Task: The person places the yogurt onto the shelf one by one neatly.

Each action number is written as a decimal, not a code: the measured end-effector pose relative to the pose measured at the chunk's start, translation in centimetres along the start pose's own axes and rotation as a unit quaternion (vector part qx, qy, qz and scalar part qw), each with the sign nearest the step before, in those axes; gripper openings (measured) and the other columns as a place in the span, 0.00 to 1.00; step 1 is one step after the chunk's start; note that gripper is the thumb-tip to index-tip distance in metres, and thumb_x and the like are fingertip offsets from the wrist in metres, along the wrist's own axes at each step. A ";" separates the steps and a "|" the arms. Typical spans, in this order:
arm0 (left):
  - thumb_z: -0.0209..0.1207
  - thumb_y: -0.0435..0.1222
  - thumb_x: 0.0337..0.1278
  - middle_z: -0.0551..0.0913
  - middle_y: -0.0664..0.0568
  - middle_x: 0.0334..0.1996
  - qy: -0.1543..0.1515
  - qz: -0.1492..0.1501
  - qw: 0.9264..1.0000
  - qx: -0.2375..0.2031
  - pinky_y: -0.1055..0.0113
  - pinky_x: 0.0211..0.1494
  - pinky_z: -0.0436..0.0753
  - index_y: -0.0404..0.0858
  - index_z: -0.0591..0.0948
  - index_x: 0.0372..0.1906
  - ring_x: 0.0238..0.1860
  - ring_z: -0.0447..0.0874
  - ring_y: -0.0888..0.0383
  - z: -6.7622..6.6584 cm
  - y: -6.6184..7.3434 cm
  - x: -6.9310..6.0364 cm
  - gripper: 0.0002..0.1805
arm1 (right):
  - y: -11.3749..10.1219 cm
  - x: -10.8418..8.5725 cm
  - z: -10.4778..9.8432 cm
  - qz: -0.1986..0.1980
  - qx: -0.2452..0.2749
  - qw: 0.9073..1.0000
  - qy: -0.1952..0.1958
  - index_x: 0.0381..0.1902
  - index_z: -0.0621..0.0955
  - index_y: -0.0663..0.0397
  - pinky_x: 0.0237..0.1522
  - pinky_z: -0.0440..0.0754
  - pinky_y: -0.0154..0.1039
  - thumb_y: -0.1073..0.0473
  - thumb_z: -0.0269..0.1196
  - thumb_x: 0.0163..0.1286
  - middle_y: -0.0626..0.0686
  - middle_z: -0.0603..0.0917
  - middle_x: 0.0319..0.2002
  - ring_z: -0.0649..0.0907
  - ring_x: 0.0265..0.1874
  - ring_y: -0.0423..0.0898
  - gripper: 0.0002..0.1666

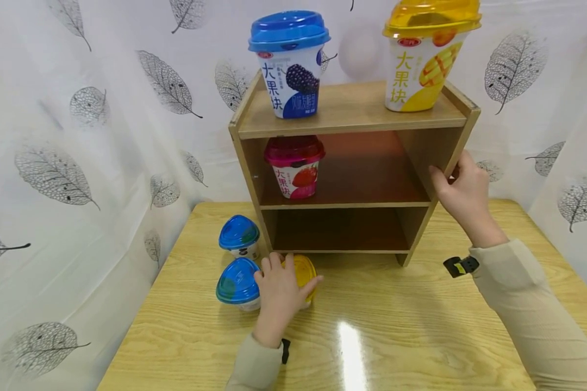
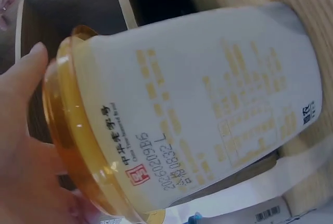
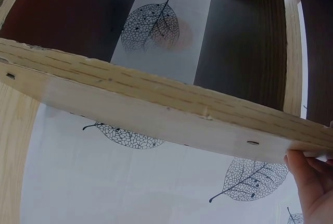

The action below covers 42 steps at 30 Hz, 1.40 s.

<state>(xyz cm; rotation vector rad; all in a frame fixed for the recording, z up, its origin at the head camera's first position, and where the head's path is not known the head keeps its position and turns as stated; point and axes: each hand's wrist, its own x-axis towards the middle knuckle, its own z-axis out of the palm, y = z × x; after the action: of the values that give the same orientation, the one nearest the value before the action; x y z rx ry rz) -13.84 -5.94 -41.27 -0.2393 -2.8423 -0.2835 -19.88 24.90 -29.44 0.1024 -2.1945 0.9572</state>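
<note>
My left hand (image 1: pixel 280 288) is over a yogurt cup with a yellow lid (image 1: pixel 305 271) on the table, its fingers spread at the lid's left and its thumb extended to the right. In the left wrist view, that cup's white printed side (image 2: pixel 197 104) fills the middle, and a small gap shows between thumb tip and lid. My right hand (image 1: pixel 464 198) grips the right side panel of the wooden shelf (image 1: pixel 332 130), thumb inside and fingers outside. Beside my left hand stand two blue-lidded yogurt cups (image 1: pixel 238 282), one behind the other.
On the shelf's top board stand a blackberry yogurt cup (image 1: pixel 293 65) at left and a yellow-lidded yogurt cup (image 1: pixel 423 54) at right. A pink-lidded yogurt cup (image 1: pixel 295 165) occupies the middle level's left. A leaf-patterned curtain (image 1: pixel 122 108) hangs around the wooden table (image 1: pixel 420 336).
</note>
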 end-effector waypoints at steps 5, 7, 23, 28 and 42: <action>0.43 0.71 0.40 0.66 0.38 0.46 -0.047 -0.028 0.998 0.024 0.54 0.35 0.65 0.35 0.70 0.56 0.43 0.60 0.43 0.3 0.0 0.1 0.49 | 0.1 -0.1 0.0 -0.002 -0.002 1.000 0.003 0.46 0.72 0.70 0.26 0.64 0.14 0.64 0.57 0.58 0.67 0.79 0.39 0.80 0.32 0.55 0.19; 0.48 0.66 0.44 0.66 0.39 0.46 -0.051 -0.009 0.999 -0.001 0.54 0.36 0.65 0.34 0.70 0.57 0.43 0.60 0.44 0.4 -0.2 0.1 0.44 | 0.1 -0.1 0.0 -0.003 -0.001 1.000 0.006 0.46 0.72 0.70 0.26 0.65 0.14 0.64 0.57 0.58 0.66 0.79 0.38 0.80 0.30 0.42 0.19; 0.52 0.46 0.53 0.68 0.48 0.50 -0.043 0.135 0.975 -0.173 0.46 0.52 0.61 0.39 0.75 0.51 0.50 0.63 0.50 0.6 -0.9 0.1 0.22 | 0.2 0.0 0.0 -0.001 0.003 1.000 0.003 0.46 0.72 0.70 0.26 0.64 0.14 0.64 0.57 0.58 0.66 0.79 0.40 0.79 0.33 0.59 0.19; 0.57 0.61 0.41 0.63 0.44 0.53 -0.031 0.082 0.986 -0.142 0.47 0.50 0.61 0.40 0.72 0.55 0.53 0.57 0.45 0.5 -0.9 -0.2 0.38 | 0.2 -0.1 0.0 0.000 0.001 1.000 0.001 0.47 0.71 0.70 0.26 0.64 0.14 0.64 0.57 0.58 0.67 0.79 0.40 0.79 0.33 0.59 0.19; 0.67 0.52 0.33 0.60 0.44 0.54 -0.058 0.086 0.971 -0.216 0.51 0.50 0.68 0.41 0.70 0.57 0.51 0.64 0.45 1.0 -1.8 -0.3 0.39 | 0.2 0.0 0.1 0.002 0.004 1.000 0.001 0.47 0.71 0.70 0.26 0.64 0.14 0.64 0.57 0.58 0.67 0.79 0.40 0.79 0.34 0.59 0.19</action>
<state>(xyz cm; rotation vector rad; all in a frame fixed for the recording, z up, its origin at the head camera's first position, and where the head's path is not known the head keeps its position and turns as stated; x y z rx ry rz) -14.14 -7.46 -42.63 -0.6033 -2.8126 -0.8760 -19.98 25.03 -29.62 0.1012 -2.1906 0.9670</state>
